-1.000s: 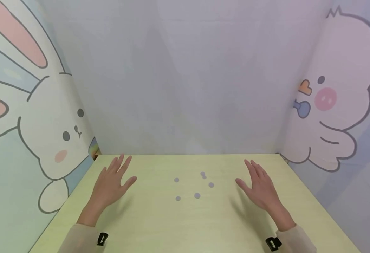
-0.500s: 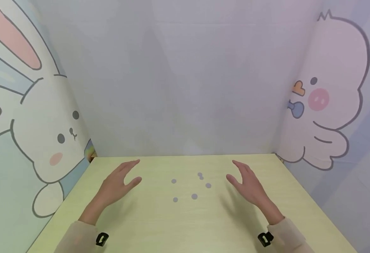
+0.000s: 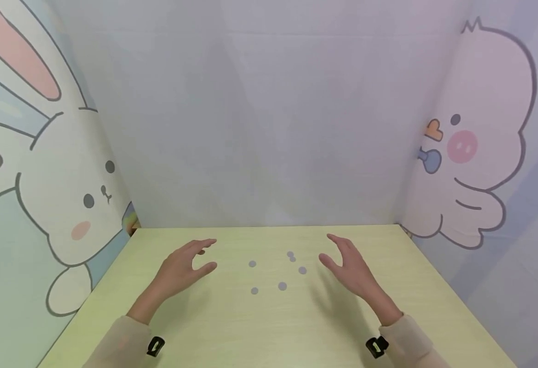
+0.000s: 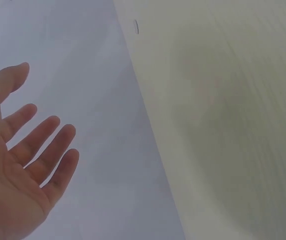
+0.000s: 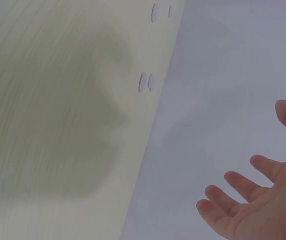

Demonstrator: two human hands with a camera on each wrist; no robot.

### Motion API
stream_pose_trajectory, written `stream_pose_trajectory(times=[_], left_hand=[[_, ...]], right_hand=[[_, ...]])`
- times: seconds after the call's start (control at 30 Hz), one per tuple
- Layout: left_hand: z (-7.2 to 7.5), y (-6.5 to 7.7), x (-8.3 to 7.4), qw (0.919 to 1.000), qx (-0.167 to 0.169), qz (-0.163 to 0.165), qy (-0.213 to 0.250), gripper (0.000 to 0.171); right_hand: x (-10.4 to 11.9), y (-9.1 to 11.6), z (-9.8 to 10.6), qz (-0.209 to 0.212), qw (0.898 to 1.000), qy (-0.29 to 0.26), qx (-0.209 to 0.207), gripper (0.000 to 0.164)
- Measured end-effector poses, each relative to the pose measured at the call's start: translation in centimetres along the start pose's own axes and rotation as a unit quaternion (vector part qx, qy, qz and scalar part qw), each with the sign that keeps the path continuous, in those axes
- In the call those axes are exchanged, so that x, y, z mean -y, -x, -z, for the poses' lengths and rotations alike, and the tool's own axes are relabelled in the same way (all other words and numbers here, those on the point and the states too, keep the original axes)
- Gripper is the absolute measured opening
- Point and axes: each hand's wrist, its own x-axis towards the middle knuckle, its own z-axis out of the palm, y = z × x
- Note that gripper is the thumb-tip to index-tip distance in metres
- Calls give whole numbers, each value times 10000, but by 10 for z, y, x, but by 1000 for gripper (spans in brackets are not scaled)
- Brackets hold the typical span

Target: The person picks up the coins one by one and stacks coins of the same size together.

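Note:
Several small flat grey discs lie scattered on the pale yellow table (image 3: 269, 322) between the two hands. One grey disc (image 3: 282, 286) lies nearest the person, another disc (image 3: 252, 263) farther back on the left. Toward the back right, two discs (image 3: 290, 254) touch or overlap. My left hand (image 3: 181, 268) hovers over the table left of the discs, its fingers relaxed and thumb apart, holding nothing. On the other side my right hand (image 3: 352, 271) hovers likewise, closest to the right-hand disc (image 3: 302, 270). Both wrist views show bare palms with spread, slightly bent fingers.
A pale grey cloth backdrop (image 3: 259, 128) rises behind the table's far edge. Side panels carry a cartoon rabbit (image 3: 75, 204) on the left and a cartoon chick (image 3: 485, 128) on the right. Black clips (image 3: 156, 346) sit by the sleeve cuffs.
Both hands have moved inward toward the discs, and their fingers have bent a little from a straighter spread. The view has shifted slightly; the discs keep their arrangement.

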Motion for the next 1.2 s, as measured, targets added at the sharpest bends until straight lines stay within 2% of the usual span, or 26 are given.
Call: stream_pose_trajectory(times=[0.23, 0.6, 0.83, 1.0, 1.2], left_hand=[[-16, -2, -7, 9995, 285, -157, -42, 58], [-35, -6, -14, 9978, 617, -246, -14, 48], [-46, -6, -17, 9948, 959, -356, -1, 44], [-52, -6, -20, 9941, 1033, -319, 14, 42], [-58, -6, -22, 9928, 1162, -217, 203, 38]], right_hand=[[11, 1, -9, 251, 9997, -48, 58, 68], [29, -1, -27, 287, 9982, -90, 521, 58], [37, -1, -45, 627, 9949, -22, 784, 49], [43, -2, -58, 927, 9906, 79, 1001, 47], [49, -4, -71, 1014, 9878, 150, 1175, 44]])
